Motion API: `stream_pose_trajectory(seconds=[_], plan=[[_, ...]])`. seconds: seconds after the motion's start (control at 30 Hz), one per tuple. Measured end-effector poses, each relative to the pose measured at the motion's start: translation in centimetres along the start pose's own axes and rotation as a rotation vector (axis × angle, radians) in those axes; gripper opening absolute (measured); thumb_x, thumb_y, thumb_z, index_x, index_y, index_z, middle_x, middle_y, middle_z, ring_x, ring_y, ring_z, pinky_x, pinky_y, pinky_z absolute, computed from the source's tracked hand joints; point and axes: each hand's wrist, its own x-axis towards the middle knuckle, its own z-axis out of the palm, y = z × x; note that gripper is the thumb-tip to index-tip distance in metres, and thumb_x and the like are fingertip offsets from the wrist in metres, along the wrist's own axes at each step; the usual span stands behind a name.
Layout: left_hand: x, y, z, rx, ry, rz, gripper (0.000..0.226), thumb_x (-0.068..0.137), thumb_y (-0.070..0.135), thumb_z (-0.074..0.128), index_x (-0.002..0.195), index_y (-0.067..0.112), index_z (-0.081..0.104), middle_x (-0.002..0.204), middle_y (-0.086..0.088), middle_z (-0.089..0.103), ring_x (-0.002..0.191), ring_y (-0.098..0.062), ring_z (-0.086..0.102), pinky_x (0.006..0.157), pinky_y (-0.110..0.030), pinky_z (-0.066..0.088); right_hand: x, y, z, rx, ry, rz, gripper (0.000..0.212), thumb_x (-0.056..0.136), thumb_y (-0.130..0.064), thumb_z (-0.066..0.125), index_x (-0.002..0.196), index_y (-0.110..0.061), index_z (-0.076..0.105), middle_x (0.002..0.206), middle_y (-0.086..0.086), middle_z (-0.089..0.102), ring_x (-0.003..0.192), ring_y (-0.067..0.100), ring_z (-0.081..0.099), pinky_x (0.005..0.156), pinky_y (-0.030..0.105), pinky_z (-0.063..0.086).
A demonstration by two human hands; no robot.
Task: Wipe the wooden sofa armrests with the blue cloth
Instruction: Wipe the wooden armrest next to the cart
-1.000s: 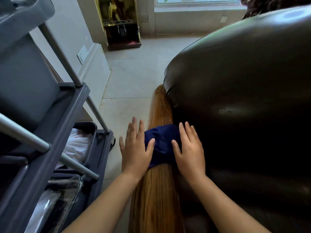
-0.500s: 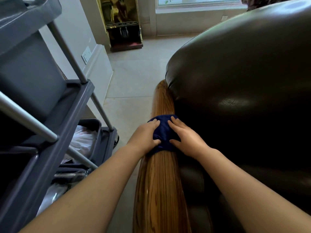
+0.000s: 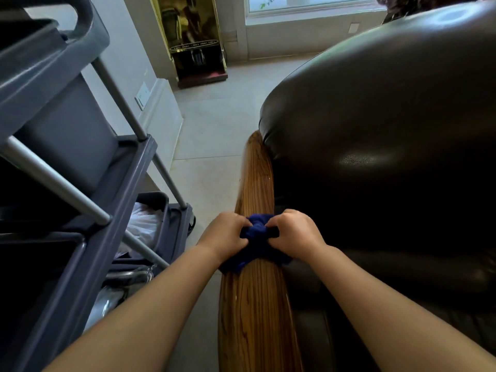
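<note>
**Both hands bunch the blue cloth on the wooden armrest**

A second ago the cloth lay spread across the rail with both hands flat beside it, fingers straight. Now the hands have drawn nearer the person and gathered it into a wad, which suggests a stroke has ended and the cloth is being regripped or refolded before the next pass.

At far left stands a grey cleaning cart (image 3: pixel 88 162), its shelf edge and slanted metal posts near the left forearm, so there is little room to swing outward on that side. Next, the left hand (image 3: pixel 225 234) curls its fingers into the blue cloth (image 3: pixel 255 242). The cloth sits atop the wooden armrest (image 3: pixel 256 312), about midway along its visible length. The right hand (image 3: pixel 295 233) clamps the cloth's other side, fingers curled. Touching the rail's right edge, the dark leather sofa cushion (image 3: pixel 389 146) bulges upward. Bare rail stretches ahead and behind.
</note>
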Motion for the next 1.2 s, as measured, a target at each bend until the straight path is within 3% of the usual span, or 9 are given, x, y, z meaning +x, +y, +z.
stream_pose_trajectory(seconds=[0.07, 0.13, 0.27, 0.43, 0.57, 0.67, 0.8, 1.03, 1.2], plan=[[-0.9, 0.6, -1.0, -0.031, -0.11, -0.024, 0.021, 0.074, 0.011, 0.064, 0.093, 0.013, 0.072, 0.086, -0.008, 0.07, 0.077, -0.018, 0.061, 0.068, -0.026, 0.048, -0.6, -0.5, -1.4, 0.074, -0.165, 0.007, 0.019, 0.076, -0.03, 0.066, 0.095, -0.028, 0.067, 0.082, -0.01, 0.061, 0.079, 0.01, 0.061, 0.064, 0.023, 0.046], [-1.8, 1.4, -2.5, -0.067, -0.133, -0.049, 0.018, 0.071, 0.012, 0.065, 0.086, 0.012, 0.073, 0.078, -0.007, 0.07, 0.071, -0.018, 0.062, 0.063, -0.029, 0.049, -1.5, -1.1, -2.9, 0.171, -0.203, 0.038, 0.017, 0.074, -0.029, 0.068, 0.091, -0.026, 0.069, 0.082, -0.008, 0.066, 0.075, 0.008, 0.062, 0.064, 0.025, 0.053], [-3.4, 3.5, -6.3, -0.14, -0.081, -0.057, 0.017, 0.069, 0.016, 0.069, 0.085, 0.02, 0.074, 0.068, 0.005, 0.066, 0.064, -0.007, 0.06, 0.054, -0.012, 0.041, -3.3, -2.3, -6.8, 0.327, -0.145, 0.063, 0.018, 0.074, -0.027, 0.072, 0.092, -0.025, 0.069, 0.083, -0.008, 0.067, 0.077, 0.004, 0.063, 0.066, 0.021, 0.054], [-5.7, 8.3, -11.4, -0.229, -0.139, 0.0, 0.015, 0.072, 0.018, 0.07, 0.086, 0.024, 0.071, 0.073, 0.009, 0.068, 0.071, -0.007, 0.064, 0.064, -0.018, 0.051, -6.5, -4.3, -13.9, 0.358, -0.106, 0.05, 0.021, 0.07, -0.026, 0.075, 0.091, -0.025, 0.072, 0.081, -0.01, 0.069, 0.074, 0.0, 0.063, 0.066, 0.018, 0.052], [-8.7, 13.4, -15.3, -0.286, -0.136, 0.043, 0.012, 0.069, 0.018, 0.072, 0.077, 0.027, 0.069, 0.067, 0.012, 0.066, 0.063, -0.002, 0.063, 0.053, -0.009, 0.044, -10.9, -6.2, -20.4, 0.34, -0.042, 0.067, 0.02, 0.065, -0.024, 0.078, 0.085, -0.026, 0.074, 0.068, -0.016, 0.067, 0.064, -0.006, 0.061, 0.06, 0.011, 0.048], [-11.1, 18.2, -18.5, -0.316, -0.16, 0.094, 0.013, 0.071, 0.016, 0.072, 0.077, 0.027, 0.069, 0.069, 0.011, 0.067, 0.063, 0.0, 0.063, 0.053, -0.01, 0.045, -15.3, -7.4, -25.4, 0.336, 0.012, 0.087, 0.019, 0.064, -0.025, 0.077, 0.082, -0.027, 0.074, 0.068, -0.014, 0.069, 0.064, -0.006, 0.062, 0.062, 0.014, 0.049], [-13.9, 25.0, -21.4, -0.287, -0.203, 0.173, 0.015, 0.071, 0.014, 0.072, 0.079, 0.026, 0.07, 0.074, 0.009, 0.069, 0.066, 0.001, 0.064, 0.056, -0.011, 0.047, -21.5, -8.0, -31.3, 0.309, 0.062, 0.122, 0.02, 0.064, -0.025, 0.079, 0.083, -0.025, 0.074, 0.065, -0.017, 0.066, 0.06, -0.013, 0.058, 0.058, 0.005, 0.043], [-18.5, 38.7, -21.0, -0.194, -0.264, 0.307, 0.017, 0.071, 0.018, 0.074, 0.084, 0.028, 0.069, 0.081, 0.007, 0.07, 0.075, -0.004, 0.066, 0.068, -0.02, 0.053, -34.9, -5.6, -40.4, 0.309, 0.068, 0.157, 0.024, 0.07, -0.019, 0.077, 0.093, -0.017, 0.073, 0.086, 0.0, 0.074, 0.081, 0.01, 0.068, 0.081, 0.032, 0.054], [-21.5, 49.9, -17.5, -0.143, -0.262, 0.391, 0.019, 0.07, 0.016, 0.075, 0.086, 0.024, 0.07, 0.074, 0.011, 0.068, 0.062, 0.007, 0.06, 0.058, -0.005, 0.044, -45.4, -0.9, -45.7, 0.303, 0.029, 0.152, 0.024, 0.074, -0.008, 0.072, 0.098, -0.011, 0.072, 0.092, 0.008, 0.074, 0.088, 0.022, 0.069, 0.083, 0.038, 0.055]])
